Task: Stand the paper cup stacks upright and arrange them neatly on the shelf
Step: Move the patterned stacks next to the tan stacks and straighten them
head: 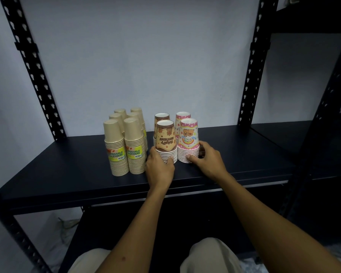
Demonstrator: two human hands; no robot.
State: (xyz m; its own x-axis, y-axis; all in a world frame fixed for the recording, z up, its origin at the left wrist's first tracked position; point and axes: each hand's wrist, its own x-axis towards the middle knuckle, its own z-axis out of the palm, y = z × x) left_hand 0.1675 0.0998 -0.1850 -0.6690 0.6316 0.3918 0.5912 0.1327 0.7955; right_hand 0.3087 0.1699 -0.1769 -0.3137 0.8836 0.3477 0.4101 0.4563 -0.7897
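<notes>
On the black shelf [67, 166] stand several plain tan cup stacks [116, 148] with yellow labels, upside down in two rows. To their right are two brown birthday cup stacks [165, 138] and two pink birthday cup stacks [188, 138], all standing rim down. My left hand [158, 168] curls round the base of the front brown stack, thumb on its rims. My right hand [209, 157] curls round the base of the front pink stack [187, 134], thumb on its front and fingers behind its right side.
Black slotted uprights [34, 71] [250, 71] frame the shelf against a pale wall. A second dark shelf unit [313, 134] adjoins on the right. A lower black shelf [165, 223] lies beneath, with my knees in beige trousers at the bottom edge.
</notes>
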